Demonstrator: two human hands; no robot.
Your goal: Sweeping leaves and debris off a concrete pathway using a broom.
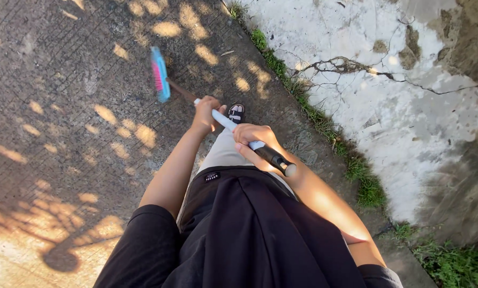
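Grey concrete pavement (pixel 63 106) fills the left, dappled with sunlight. A cracked white wall (pixel 399 106) occupies the upper right. Grass (pixel 308 106) lines its base.

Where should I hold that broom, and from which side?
Hold the broom by its long thin handle, not the pink-and-blue bristle head. Wrap both hands over it from above, as here: left hand lower down, right hand near the black top end. The handle slants up toward the body, so that probably suits it.

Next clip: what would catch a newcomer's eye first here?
The broom with its blue head and pink bristles, out ahead on the sun-dappled concrete path. Both hands grip its handle: the left hand further down, the right hand near the black top end. To the right, a cracked white wall with a grass strip along its foot.
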